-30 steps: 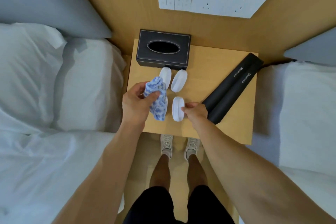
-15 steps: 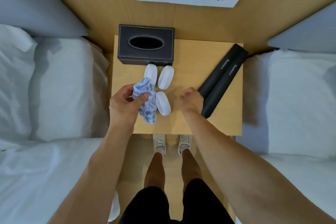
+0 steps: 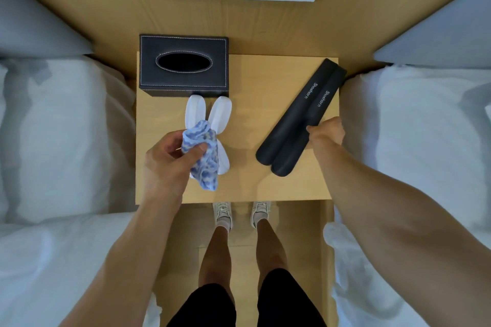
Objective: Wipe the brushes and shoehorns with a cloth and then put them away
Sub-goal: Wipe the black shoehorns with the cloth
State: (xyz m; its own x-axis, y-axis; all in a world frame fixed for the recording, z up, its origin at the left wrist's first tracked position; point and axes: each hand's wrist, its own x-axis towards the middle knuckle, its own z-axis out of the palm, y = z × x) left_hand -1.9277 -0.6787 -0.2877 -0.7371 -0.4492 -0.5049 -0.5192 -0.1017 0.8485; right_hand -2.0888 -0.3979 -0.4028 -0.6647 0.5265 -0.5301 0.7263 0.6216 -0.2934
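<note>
Moved from the brushes [image 3: 221, 114], right hand [image 3: 326, 132] grips a shoehorn [image 3: 303, 121]; left hand's [image 3: 170, 159] fingers pinch the cloth [image 3: 203, 152].

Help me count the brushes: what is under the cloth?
Under the blue-and-white cloth in the left hand lies a third white brush, only its right edge showing; the rest is covered.
</note>
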